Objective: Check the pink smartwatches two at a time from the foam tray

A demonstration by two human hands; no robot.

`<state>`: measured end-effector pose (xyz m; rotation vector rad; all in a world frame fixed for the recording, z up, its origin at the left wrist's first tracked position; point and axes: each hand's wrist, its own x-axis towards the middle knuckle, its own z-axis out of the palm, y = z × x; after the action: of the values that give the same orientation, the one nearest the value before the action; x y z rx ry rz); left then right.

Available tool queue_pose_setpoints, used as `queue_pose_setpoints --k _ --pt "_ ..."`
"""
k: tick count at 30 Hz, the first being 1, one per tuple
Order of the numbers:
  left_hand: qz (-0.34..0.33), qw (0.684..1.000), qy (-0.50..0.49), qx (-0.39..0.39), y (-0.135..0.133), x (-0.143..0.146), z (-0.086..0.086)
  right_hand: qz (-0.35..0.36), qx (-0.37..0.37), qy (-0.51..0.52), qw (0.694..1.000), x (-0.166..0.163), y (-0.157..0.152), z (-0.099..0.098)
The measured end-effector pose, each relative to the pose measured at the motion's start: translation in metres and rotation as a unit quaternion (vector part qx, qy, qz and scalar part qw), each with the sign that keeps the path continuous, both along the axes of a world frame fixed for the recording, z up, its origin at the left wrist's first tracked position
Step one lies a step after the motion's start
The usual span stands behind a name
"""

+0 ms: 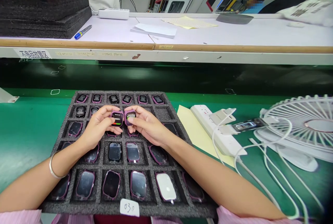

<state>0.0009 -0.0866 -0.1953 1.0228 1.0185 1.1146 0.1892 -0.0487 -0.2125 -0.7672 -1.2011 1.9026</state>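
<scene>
A black foam tray [67, 113] lies in front of me with several purple-rimmed smartwatch bodies in its pockets. My left hand [97, 126] is closed round one watch body [117, 118] whose screen is lit with a green and red bar. My right hand [147, 125] pinches a second watch body [130, 116] right beside it, its screen lit too. Both hands hover over the tray's second and third rows. A silver bangle [53, 166] circles my left wrist. A white label reading 030 [129, 207] sticks to the tray's near edge.
To the right are a yellow sheet [191, 126], a white power strip [215, 130] with plugs and cables, and a white fan [299, 126]. A dark conveyor [166, 76] runs beyond. The far bench holds stacked black foam [41, 15], a blue marker [82, 32], papers, and other people.
</scene>
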Motion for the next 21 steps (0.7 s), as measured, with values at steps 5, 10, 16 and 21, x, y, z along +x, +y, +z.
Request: queue_pose_setpoints --k 5,10,16,21 --pt "-0.002 1.0 0.004 -0.001 -0.0006 0.0008 0.0007 -0.005 -0.001 -0.008 1.0 -0.0012 -0.0007 0.0012" --pt "0.006 1.0 0.015 0.002 -0.0004 0.0004 0.0008 0.002 0.001 -0.003 1.0 -0.0002 -0.0007 0.0037" --pt "0.015 0.999 0.029 0.011 0.0001 0.0022 0.0014 0.009 0.005 -0.004 1.0 0.0013 0.0 0.0009" --pt "0.019 0.999 0.029 0.01 0.0 0.003 0.0029 0.005 0.015 -0.013 1.0 0.0006 -0.0007 0.0008"
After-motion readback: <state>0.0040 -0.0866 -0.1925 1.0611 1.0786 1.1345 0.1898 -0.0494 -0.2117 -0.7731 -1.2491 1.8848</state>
